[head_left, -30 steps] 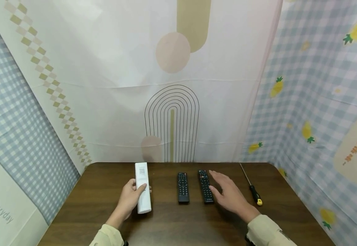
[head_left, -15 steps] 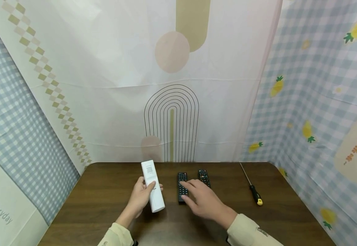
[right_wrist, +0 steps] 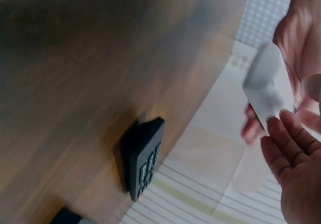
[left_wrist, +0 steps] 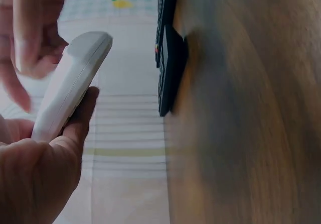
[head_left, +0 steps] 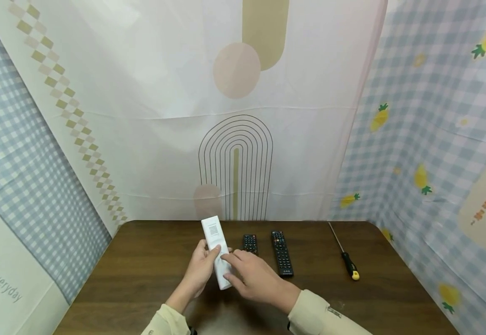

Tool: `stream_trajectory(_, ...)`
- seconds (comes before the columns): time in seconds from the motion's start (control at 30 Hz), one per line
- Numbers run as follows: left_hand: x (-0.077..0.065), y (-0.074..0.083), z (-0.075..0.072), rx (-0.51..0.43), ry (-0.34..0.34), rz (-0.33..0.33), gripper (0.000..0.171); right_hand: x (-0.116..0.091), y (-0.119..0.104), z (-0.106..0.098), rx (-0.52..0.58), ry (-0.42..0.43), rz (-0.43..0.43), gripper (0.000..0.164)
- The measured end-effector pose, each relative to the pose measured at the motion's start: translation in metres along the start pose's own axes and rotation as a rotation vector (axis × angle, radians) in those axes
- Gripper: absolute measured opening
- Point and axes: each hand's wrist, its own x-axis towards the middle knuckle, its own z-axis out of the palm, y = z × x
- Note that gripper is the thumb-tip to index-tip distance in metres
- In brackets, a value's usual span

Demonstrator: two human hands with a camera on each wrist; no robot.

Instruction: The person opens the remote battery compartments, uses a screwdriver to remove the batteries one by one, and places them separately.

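Observation:
My left hand (head_left: 200, 269) grips a white remote control (head_left: 214, 230) raised above the table, its thumb on the face that bears a printed code label. That remote leans a little, far end toward the left. My right hand (head_left: 257, 275) is at the remote's right side, its fingers relaxed and partly over the near half. In the right wrist view the right hand's fingertips (right_wrist: 285, 114) appear at the white remote (right_wrist: 268, 86); whether they touch it I cannot tell. The left wrist view shows the remote (left_wrist: 75, 78) from its edge, with the left hand (left_wrist: 42, 176) below it.
Two black remotes lie on the brown wooden table (head_left: 142, 274): one (head_left: 250, 244) partly hidden behind the right hand, another (head_left: 282, 253) farther right. A screwdriver (head_left: 349, 263) with a black and yellow handle lies at the right. Patterned cloths (head_left: 163, 153) hang around the table.
The right hand has moved left from beside the right black remote, across the other one, to the white remote. The left hand has shifted right with the white remote, which has tilted.

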Motion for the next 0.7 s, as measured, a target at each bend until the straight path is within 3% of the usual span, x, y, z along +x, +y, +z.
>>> stream_trajectory(0.13, -0.003, 0.006, 0.004, -0.024, 0.003, 0.026, 0.031, 0.002, -0.004, 0.005, 0.031, -0.042, 0.045, 0.048)
stream_trajectory(0.37, -0.005, 0.012, 0.006, -0.003, 0.024, 0.042, 0.03, 0.003, -0.005, 0.007, 0.097, -0.041, 0.094, 0.052)
stream_trajectory(0.7, -0.006, 0.01, 0.011, 0.008, 0.027, 0.07, 0.028, 0.012, -0.001, 0.003, 0.125, -0.046, 0.108, 0.041)
